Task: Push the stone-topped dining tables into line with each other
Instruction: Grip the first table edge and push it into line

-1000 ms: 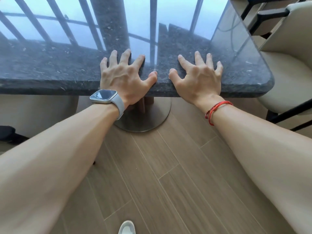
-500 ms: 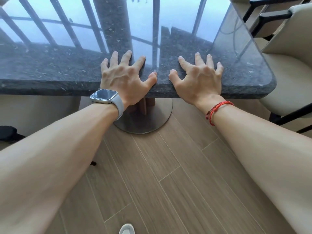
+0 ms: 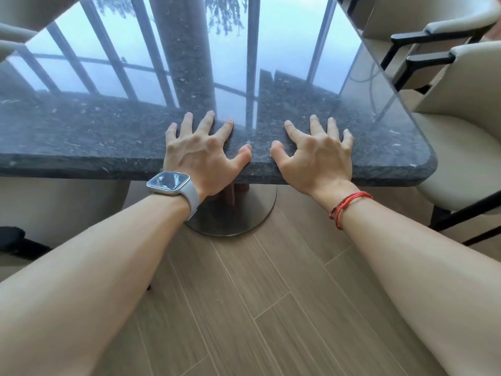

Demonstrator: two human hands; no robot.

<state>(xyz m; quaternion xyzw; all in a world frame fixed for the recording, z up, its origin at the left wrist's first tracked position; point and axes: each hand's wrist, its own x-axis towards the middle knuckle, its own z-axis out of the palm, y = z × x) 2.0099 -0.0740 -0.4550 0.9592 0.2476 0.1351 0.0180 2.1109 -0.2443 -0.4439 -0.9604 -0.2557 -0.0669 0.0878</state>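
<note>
Dark stone table [image 3: 81,137]: left hand [image 3: 202,156] and right hand [image 3: 315,156] lie flat, fingers spread, thumbs over its near edge, perhaps pressing forward.

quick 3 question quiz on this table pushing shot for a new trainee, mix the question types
1. True or false: both hands lie palm down on the stone tabletop, at its near edge.
2. Which wrist wears the watch? A) left B) right C) neither
3. Fill in: the table stands on a round metal ____ on the wood floor.

Key
1. True. The left hand and right hand press flat with fingers spread, thumbs at the edge.
2. A. The right wrist has a red string bracelet.
3. base, a pedestal under the top's near edge.
</note>
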